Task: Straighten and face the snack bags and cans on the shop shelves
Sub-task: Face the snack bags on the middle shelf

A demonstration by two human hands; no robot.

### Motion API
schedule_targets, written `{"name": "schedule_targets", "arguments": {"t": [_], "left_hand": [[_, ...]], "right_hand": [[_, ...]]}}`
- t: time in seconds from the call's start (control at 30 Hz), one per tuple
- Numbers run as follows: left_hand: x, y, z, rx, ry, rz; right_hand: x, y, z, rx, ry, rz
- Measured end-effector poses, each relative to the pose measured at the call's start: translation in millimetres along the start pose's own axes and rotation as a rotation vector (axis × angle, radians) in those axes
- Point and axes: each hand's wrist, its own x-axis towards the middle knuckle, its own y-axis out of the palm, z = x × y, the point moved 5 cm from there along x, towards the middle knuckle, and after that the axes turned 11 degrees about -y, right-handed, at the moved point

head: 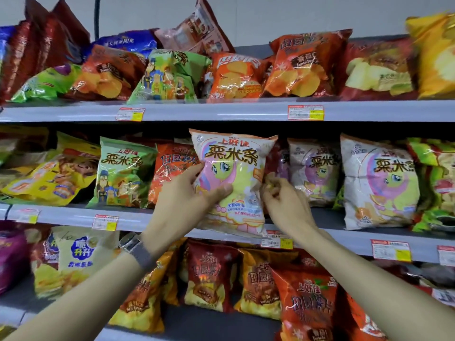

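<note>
- Holding the pony bag [234, 168] upright at the front lip of the middle shelf [344, 238], face out, with its bottom overlapping the rim.
- Left hand [187, 193] grips the bag's left side, thumb across the front and fingers behind.
- Right hand [278, 195] sits at the bag's right edge, fingers curled and blurred; cannot tell if it pinches the film.
- Likely very light, air-puffed and soft. Contents probably crush, so take it by the sides or crimped seams without squeezing.
- Glossy crinkly film, probably slippery; pillow shape with a flat crimped top seam.
- Twin bag [376, 178] stands to the right, green bag [123, 168] to the left.
</note>
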Motion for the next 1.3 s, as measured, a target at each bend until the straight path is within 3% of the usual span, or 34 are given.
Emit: {"name": "schedule_targets", "arguments": {"t": [0.2,0.37,0.5,0.7,0.87,1.3], "left_hand": [[9.6,57.7,-26.0,0.025,0.047,0.069],[20.6,114.3,-50.6,0.064,0.029,0.116],[26.0,148.3,-65.5,0.040,0.007,0.165],[29.6,173.8,-75.0,-0.072,-0.021,0.129],[24.0,189.2,-55.3,-0.090,-0.059,0.109],[27.3,186.3,-52.7,0.073,0.005,0.193]], "right_hand": [[-35.8,-63.0,-12.2,0.233,0.100,-0.089],[-60.6,-100.6,-18.9,-0.086,0.110,0.096],[-51.0,-114.3,-29.9,-0.142,0.099,0.127],[-32.5,-113.5,-42.8,-0.147,0.087,0.034],[-39.8,-97.1,-55.9,-0.197,0.089,0.076],[-41.3,-90.8,-75.0,-0.086,0.099,0.154]]}}
